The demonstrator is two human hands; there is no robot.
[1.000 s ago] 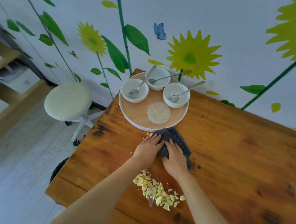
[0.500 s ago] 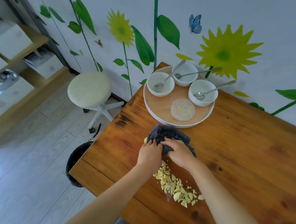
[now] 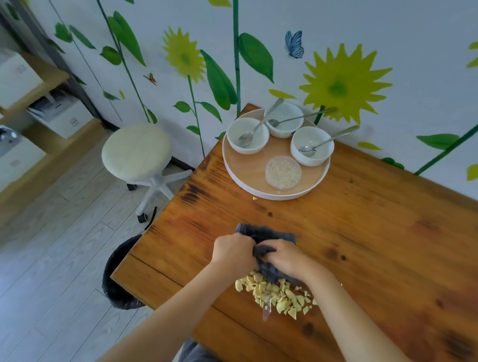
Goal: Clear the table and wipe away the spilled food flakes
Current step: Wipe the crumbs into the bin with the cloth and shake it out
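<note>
Cloth: dark grey bunched rag (image 3: 266, 235) lies on the brown wooden bench (image 3: 383, 247), near its left front part, gripped from both sides by two bare hands
Left hand: left hand (image 3: 234, 252) is on the rag's left edge, fingers curled round a fold of the fabric, knuckles up
Right hand: right hand (image 3: 286, 257) is on the rag's right part, fingers clamped on the bunched fabric, touching the left hand's fingertips across the fold
Flakes: pile of pale yellow food flakes (image 3: 276, 293) sits on the bench just in front of the rag, touching its near edge; a single flake (image 3: 255, 198) lies apart, beside the tray rim
Tray: round wooden tray with a white rim (image 3: 249, 181) stands at the bench's far left corner, against the wall
Bowls: three white round bowls on the tray, left one (image 3: 259, 142), far one (image 3: 288, 126), right one (image 3: 319, 152), each with a metal spoon (image 3: 257, 127) resting in it
Dish: small clear round container of pale grains (image 3: 283, 172) sits on the tray's near part
Beside the bench: white round swivel stool (image 3: 136, 151) on the floor at left; black bin bag (image 3: 117, 282) below the bench's left front corner
Wall: white, painted with green stems and yellow flowers
</note>
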